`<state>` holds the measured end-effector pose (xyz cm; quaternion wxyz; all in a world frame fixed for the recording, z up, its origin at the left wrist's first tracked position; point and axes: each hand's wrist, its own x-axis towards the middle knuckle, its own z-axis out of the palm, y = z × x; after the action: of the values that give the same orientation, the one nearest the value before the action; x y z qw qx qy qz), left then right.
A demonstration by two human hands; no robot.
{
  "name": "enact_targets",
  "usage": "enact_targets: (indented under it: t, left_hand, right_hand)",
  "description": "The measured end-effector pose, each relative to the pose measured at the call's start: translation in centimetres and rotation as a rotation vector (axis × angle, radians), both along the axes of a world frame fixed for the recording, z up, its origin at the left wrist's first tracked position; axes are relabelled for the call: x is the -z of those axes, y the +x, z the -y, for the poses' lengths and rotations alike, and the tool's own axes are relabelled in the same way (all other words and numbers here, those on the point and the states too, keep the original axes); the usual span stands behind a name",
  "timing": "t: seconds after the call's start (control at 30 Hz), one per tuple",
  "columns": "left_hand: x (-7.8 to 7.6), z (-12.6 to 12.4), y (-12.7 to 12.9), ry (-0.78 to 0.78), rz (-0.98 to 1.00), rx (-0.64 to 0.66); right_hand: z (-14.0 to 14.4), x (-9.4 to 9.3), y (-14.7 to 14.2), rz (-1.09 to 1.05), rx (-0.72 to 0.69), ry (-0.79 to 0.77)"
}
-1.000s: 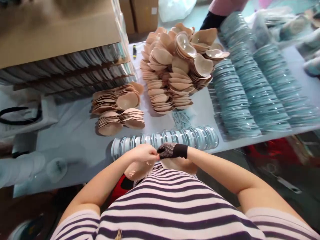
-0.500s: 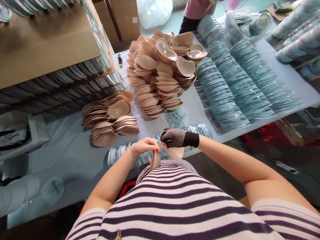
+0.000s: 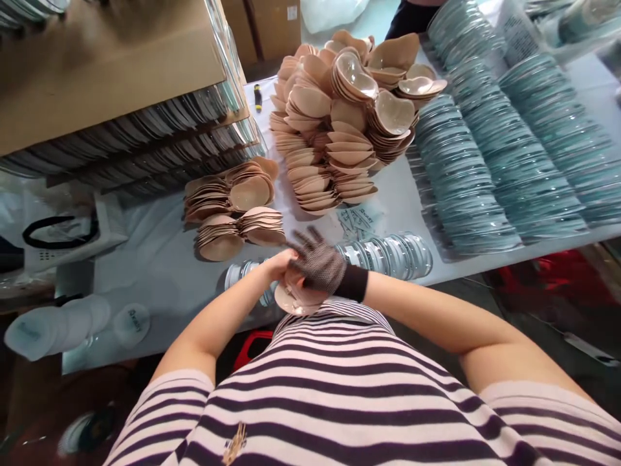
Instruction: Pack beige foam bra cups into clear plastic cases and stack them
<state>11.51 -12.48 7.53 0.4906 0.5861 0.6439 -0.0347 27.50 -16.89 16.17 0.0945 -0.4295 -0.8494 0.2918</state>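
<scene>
Head view: half a second ago the two hands pinched a beige pad apart by its edges; now the pad (image 3: 291,301) lies flat between them at 6 o'clock, just in front of the striped shirt. The left hand (image 3: 277,264) cups it from below, closed on its rim. The gloved right hand (image 3: 317,264) has opened out, fingers spread, palm pressing down on the pad. That reads as the two halves being pressed together. Small pad piles (image 3: 233,213) sit at 10 o'clock, clear lids (image 3: 388,254) at 1 o'clock, the big heap (image 3: 339,116) at 12, blue stacks (image 3: 485,162) at 2.
</scene>
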Motion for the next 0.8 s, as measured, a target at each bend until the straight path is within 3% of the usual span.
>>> enact_targets:
  t: [0.07, 0.13, 0.27, 0.4, 0.47, 0.6, 0.7, 0.8]
  left_hand:
    - [0.0, 0.1, 0.5, -0.225, 0.312, -0.051]
    - [0.2, 0.8, 1.2, -0.457, 0.551, -0.143]
    - [1.0, 2.7, 2.6, -0.809, 0.808, -0.367]
    - [2.2, 3.8, 3.7, -0.834, 0.834, -0.458]
    - [2.9, 4.5, 4.2, -0.849, 0.883, -0.441]
    - [3.9, 6.1, 5.2, -0.975, 1.022, -0.361]
    - [3.8, 6.8, 6.3, -0.980, 1.059, -0.354]
    - [3.0, 6.7, 7.8, -0.923, 1.055, -0.481]
  right_hand:
    - [0.0, 0.9, 4.0, 0.055, 0.278, -0.015]
    - [0.5, 2.0, 6.8, 0.133, 0.437, -0.160]
    - [1.7, 3.5, 8.1, 0.254, 0.461, -0.294]
    - [-0.6, 5.0, 10.4, 0.169, 0.401, -0.390]
    - [-3.0, 6.6, 14.0, 0.139, 0.534, -0.406]
    - [-8.1, 11.5, 22.2, 0.317, 0.981, -0.393]
    - [-10.1, 15.2, 25.3, 0.483, 1.078, -0.485]
    - [-10.4, 17.5, 26.1, 0.548, 1.076, -0.508]
